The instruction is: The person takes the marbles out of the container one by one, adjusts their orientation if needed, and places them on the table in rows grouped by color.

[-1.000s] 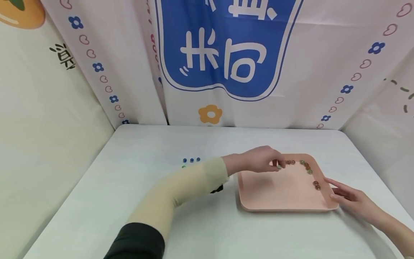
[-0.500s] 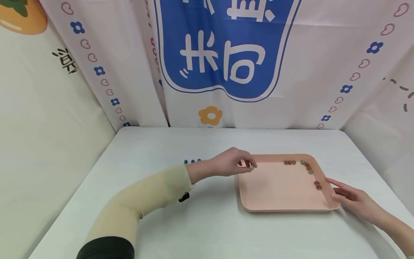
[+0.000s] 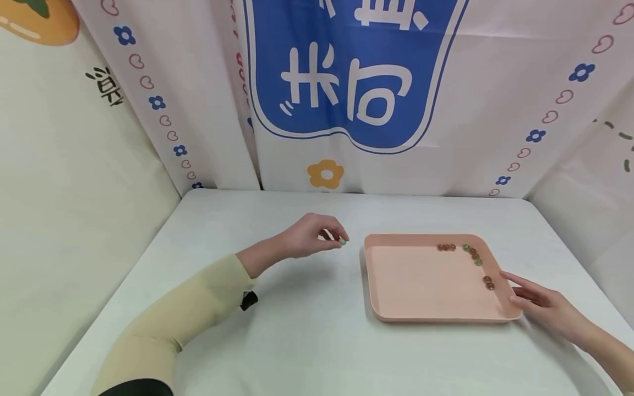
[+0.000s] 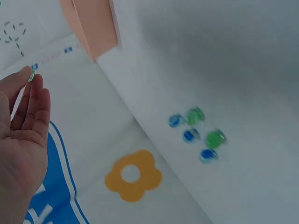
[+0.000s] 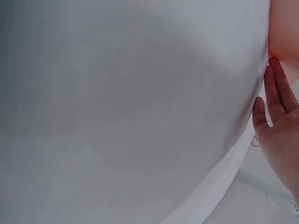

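Note:
My left hand (image 3: 308,236) hovers left of the pink tray (image 3: 426,291), pinching a small green glass bead (image 4: 31,75) between thumb and fingertips. Blue glass beads (image 4: 190,135) and green glass beads (image 4: 215,139) lie grouped on the table in the left wrist view; in the head view the left hand and forearm hide them. Inside the tray, brown beads (image 3: 446,247) line the far wall. Green and brown beads (image 3: 474,254) curve round its far right corner, with two brown beads (image 3: 488,282) nearer. My right hand (image 3: 550,309) touches the tray's right side with extended fingers.
The white table (image 3: 297,341) meets a printed curtain (image 3: 396,170) at its back edge. Pale cloth walls (image 3: 79,220) stand at both sides. A black strap (image 3: 249,300) shows under my left sleeve.
My left hand has moved left from over the tray's far side to outside its left edge, still pinching the green bead. My right hand stays at the tray.

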`<state>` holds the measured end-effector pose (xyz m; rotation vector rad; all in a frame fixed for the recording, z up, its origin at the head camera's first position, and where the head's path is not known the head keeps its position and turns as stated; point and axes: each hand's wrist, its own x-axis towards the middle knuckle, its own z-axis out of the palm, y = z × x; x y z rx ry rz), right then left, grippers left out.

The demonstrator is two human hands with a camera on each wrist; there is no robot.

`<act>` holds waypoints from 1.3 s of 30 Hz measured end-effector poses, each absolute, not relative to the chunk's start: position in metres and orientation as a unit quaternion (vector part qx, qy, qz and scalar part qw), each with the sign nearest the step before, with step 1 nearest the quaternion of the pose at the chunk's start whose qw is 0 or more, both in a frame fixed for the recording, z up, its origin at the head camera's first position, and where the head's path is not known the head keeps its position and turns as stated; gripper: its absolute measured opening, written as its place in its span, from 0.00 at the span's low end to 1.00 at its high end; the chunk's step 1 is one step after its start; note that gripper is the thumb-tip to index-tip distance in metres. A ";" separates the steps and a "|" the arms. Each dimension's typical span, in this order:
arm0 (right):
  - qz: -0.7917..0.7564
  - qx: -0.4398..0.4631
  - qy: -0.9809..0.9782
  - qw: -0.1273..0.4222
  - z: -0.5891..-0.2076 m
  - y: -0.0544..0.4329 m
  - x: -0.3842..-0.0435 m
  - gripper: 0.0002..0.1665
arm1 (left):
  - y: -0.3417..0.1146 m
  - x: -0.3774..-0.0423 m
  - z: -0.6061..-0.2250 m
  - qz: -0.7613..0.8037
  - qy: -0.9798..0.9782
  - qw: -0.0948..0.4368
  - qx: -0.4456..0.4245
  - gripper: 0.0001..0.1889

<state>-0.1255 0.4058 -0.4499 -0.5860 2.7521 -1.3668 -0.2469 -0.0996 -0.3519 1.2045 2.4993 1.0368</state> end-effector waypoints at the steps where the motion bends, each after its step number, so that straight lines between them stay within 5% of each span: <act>1: -0.438 -0.187 0.879 0.006 -0.450 0.406 -0.125 0.34 | -0.104 -0.249 -0.353 0.351 0.841 0.090 0.402 0.07; 17: -0.435 -0.179 0.882 0.011 -0.451 0.405 -0.125 0.34 | -0.154 -0.271 -0.392 0.310 0.870 0.101 0.371 0.06; 39: -0.436 -0.180 0.882 0.010 -0.449 0.406 -0.126 0.33 | -0.154 -0.273 -0.409 0.193 0.909 0.121 0.348 0.06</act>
